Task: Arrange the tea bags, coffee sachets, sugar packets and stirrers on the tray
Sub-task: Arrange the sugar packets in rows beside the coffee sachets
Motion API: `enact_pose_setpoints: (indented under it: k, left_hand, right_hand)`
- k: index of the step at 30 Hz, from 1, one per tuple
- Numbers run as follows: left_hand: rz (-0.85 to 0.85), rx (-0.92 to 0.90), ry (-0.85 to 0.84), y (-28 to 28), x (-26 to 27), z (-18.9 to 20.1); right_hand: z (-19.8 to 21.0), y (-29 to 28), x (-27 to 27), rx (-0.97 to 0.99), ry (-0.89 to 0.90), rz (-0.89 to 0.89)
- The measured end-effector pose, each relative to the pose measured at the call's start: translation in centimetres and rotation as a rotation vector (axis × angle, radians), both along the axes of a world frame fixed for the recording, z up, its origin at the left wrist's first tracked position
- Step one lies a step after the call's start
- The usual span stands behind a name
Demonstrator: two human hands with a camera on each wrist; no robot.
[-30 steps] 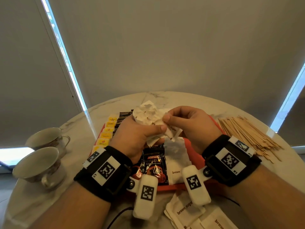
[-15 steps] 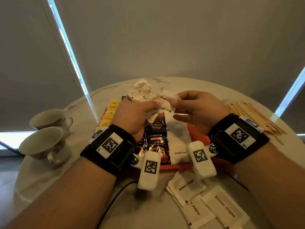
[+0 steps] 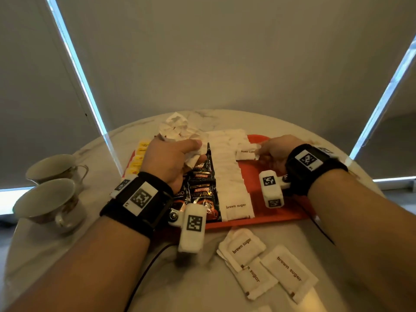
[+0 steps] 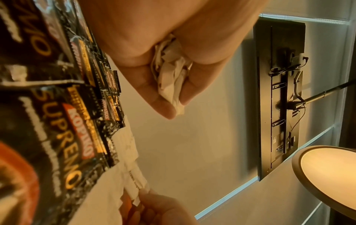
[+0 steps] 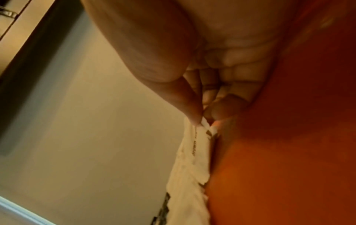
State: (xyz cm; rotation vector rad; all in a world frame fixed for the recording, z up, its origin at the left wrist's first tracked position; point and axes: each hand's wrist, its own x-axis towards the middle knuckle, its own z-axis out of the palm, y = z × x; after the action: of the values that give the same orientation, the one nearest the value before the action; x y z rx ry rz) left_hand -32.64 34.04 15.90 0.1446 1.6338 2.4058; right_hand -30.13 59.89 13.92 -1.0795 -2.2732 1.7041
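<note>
On the orange tray (image 3: pixel 279 212) lie a row of yellow tea bags (image 3: pixel 139 154), a column of black coffee sachets (image 3: pixel 201 192) and a column of white brown-sugar packets (image 3: pixel 227 167). Above the coffee column my left hand (image 3: pixel 173 158) grips a crumpled bunch of sugar packets (image 3: pixel 175 129), seen squeezed between the fingers in the left wrist view (image 4: pixel 171 76). My right hand (image 3: pixel 272 149) pinches one sugar packet (image 3: pixel 246 153) by its end, low over the tray beside the sugar column (image 5: pixel 194 153). Several loose sugar packets (image 3: pixel 267 264) lie on the table in front of the tray. The stirrers are hidden behind my right wrist.
Two teacups (image 3: pixel 51 199) stand at the left edge of the round marble table (image 3: pixel 67 255). A black cable (image 3: pixel 144 271) runs under my left forearm. Grey blinds hang close behind the table's far edge.
My right hand has drawn one sugar packet out of the bunch and lowered it to the right onto the tray. The left hand has stayed over the coffee sachets with the rest.
</note>
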Motion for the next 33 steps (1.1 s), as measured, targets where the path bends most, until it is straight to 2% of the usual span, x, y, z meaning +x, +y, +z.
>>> enact_pose_setpoints:
  k: [5,9,16,19,24,29,33]
  left_hand:
    - [-0.001,-0.001,-0.003,-0.3,-0.3,0.1]
    - [-0.013,0.001,-0.018,-0.2,-0.5,-0.1]
    - [-0.02,-0.015,-0.008,-0.3,-1.0,-0.3]
    - [-0.011,-0.005,-0.018,-0.3,-1.0,-0.3]
    - [-0.01,0.002,-0.013,-0.3,-0.9,-0.3]
    - [-0.021,0.014,-0.01,-0.3,-1.1,-0.4]
    - [-0.016,0.021,-0.027,-0.3,-1.2,-0.5]
  right_hand:
    - [0.3,-0.2,-0.9,0.069,-0.029,0.059]
    - [-2.1,3.2,-3.2,0.023,-0.001,0.084]
    - [1.1,-0.8,-0.8,0.037,-0.029,0.019]
    - [1.2,-0.8,-0.5,0.015,-0.044,0.03]
    - [0.8,-0.5,0.2,-0.031,0.052,-0.016]
    - [1.3,-1.5,1.7,-0.102,-0.061,0.074]
    - [1.7,-1.9,1.8,-0.152,-0.057,0.087]
